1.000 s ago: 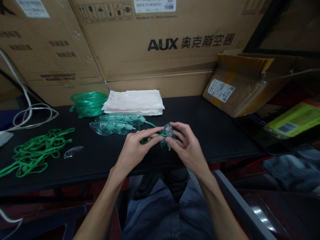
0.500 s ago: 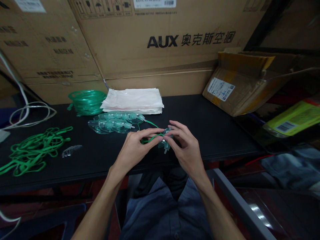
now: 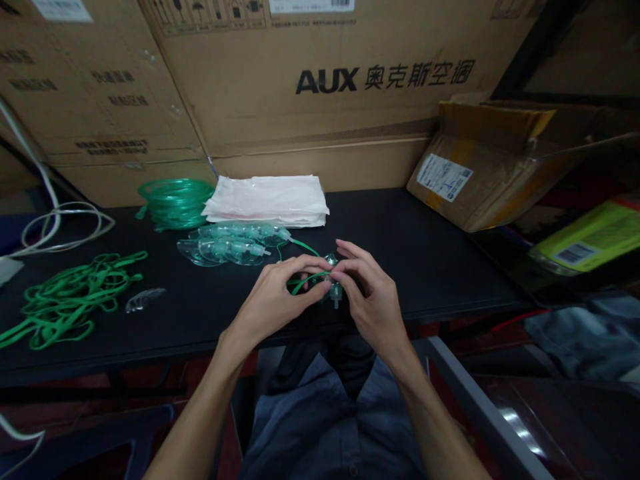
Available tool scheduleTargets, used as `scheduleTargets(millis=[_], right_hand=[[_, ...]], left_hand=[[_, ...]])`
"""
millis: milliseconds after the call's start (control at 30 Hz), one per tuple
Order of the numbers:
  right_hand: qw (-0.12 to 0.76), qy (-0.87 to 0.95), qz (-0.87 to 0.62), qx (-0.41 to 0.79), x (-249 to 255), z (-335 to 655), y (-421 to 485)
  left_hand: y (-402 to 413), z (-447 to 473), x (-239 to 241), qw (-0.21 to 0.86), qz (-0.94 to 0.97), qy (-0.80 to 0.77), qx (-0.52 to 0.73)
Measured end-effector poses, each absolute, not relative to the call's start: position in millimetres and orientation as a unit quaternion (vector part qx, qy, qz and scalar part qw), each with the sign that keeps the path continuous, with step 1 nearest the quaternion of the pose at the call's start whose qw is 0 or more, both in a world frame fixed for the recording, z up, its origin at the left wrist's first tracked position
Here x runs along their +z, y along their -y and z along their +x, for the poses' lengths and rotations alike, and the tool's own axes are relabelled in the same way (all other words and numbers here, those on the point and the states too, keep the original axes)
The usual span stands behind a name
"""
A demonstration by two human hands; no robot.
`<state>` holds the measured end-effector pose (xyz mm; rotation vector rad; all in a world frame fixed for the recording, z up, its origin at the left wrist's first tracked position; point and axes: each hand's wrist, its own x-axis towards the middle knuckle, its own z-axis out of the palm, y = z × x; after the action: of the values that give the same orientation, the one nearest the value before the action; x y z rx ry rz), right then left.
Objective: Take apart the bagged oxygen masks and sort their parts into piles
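Observation:
Just above the table's front edge, both my hands meet around a small clear-green oxygen mask. My left hand is closed on the mask from the left, its thumb in front and its fingers behind. A thin green elastic strap runs between that thumb and index finger. With thumb and index finger, my right hand pinches the strap's end at the mask; the fingertips hide the exact spot. Several more oxygen masks lie nested in two rows on the table, behind my left hand.
On the left lie a tangled pile of green straps and a small clear plastic piece. A coil of green tubing and a stack of white packets stand behind. An open cardboard box tilts at the right.
The mask has turned slightly and sits lower between my hands. My left thumb has slid down a little from the right fingertips, leaving the strap more exposed.

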<state>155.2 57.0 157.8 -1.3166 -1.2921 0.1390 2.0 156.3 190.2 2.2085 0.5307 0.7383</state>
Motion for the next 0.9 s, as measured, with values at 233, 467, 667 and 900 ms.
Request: scheduleTargets(millis=[233, 467, 667, 900], right_hand=[[0.600, 0.538, -0.592, 0.019, 156.5, 151.1, -54.1], [0.646, 0.483, -0.591, 0.016, 150.2, 151.6, -51.8], [0.692, 0.416, -0.590, 0.019, 148.6, 151.2, -51.1], [0.688, 0.447, -0.560, 0.116, 153.1, 152.5, -47.0]], left_hand=[[-158.2, 1.5, 187.7, 0.333, 0.869, -0.223, 0.290], [-157.9, 2.9, 188.8, 0.325, 0.868, -0.243, 0.287], [-159.2, 2.5, 191.1, 0.338, 0.861, -0.232, 0.302], [-160.4, -0.3, 189.6, 0.358, 0.848, -0.226, 0.320]])
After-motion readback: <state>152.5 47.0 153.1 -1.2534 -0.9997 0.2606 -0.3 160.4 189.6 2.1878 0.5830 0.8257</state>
